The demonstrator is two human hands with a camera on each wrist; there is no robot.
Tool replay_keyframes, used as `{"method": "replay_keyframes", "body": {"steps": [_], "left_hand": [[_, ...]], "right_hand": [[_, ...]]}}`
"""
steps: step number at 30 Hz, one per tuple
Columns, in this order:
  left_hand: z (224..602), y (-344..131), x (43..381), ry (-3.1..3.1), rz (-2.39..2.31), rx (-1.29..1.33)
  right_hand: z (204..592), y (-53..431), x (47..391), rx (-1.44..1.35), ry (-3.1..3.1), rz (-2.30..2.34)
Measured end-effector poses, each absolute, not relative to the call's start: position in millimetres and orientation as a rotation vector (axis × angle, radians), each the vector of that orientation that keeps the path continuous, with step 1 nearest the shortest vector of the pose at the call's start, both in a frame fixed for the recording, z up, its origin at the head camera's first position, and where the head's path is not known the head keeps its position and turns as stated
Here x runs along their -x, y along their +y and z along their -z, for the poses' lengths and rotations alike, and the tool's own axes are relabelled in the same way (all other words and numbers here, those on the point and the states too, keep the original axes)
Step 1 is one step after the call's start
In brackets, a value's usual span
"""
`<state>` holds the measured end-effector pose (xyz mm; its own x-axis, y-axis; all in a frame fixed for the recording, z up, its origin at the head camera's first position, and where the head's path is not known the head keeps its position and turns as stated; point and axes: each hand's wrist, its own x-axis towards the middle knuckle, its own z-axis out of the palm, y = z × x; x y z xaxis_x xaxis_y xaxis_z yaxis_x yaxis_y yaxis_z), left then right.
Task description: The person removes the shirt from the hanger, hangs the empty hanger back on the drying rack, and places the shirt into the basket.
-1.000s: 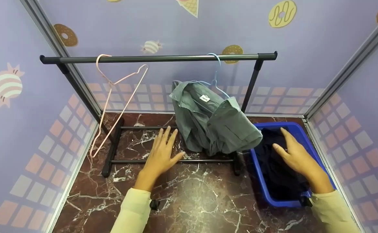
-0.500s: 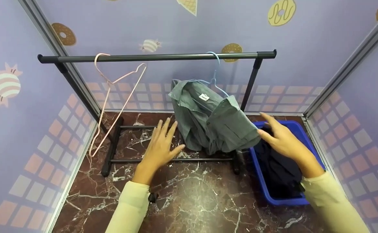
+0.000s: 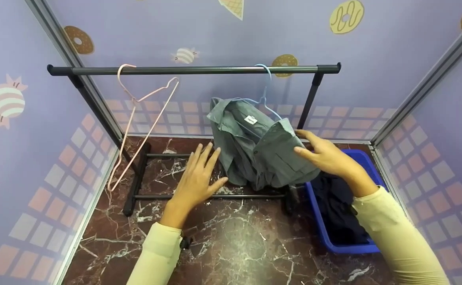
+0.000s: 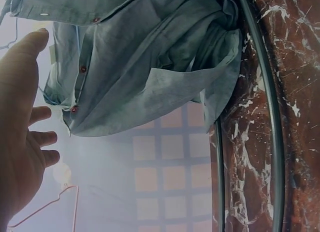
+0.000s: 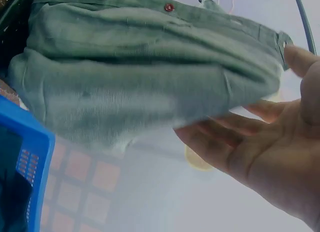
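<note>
Hanging between both hands: a green shirt

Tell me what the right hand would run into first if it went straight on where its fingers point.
The right hand would most likely meet the grey-green shirt first, at its sleeve side; the fingers overlap its edge in view, though whether they touch it is unclear.

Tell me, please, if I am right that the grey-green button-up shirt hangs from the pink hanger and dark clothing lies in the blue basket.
Not quite: the head view shows the button-up shirt hanging from the blue hanger, not the pink hanger. Dark clothing does lie in the blue basket.
</note>
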<state>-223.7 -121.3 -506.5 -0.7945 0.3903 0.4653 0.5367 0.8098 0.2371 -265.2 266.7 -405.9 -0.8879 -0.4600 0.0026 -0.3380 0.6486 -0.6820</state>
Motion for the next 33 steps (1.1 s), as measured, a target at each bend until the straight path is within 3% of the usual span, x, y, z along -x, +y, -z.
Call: {"method": "replay_keyframes", "body": {"steps": [10,19,33], "left_hand": [[504.1,-120.6,221.2,-2.543,0.514,0.713],[507.2,-119.5,219.5,-2.54,0.535,0.711],[513.5,-121.5,219.8,-2.524,0.563,0.696]], "right_hand": [[417.0,243.0,255.9,0.903,3.023,1.234],[403.6,223.8,269.3,0.63,3.127,1.308],[416.0,209.1,271.1,0.706,3.34,1.286]]}}
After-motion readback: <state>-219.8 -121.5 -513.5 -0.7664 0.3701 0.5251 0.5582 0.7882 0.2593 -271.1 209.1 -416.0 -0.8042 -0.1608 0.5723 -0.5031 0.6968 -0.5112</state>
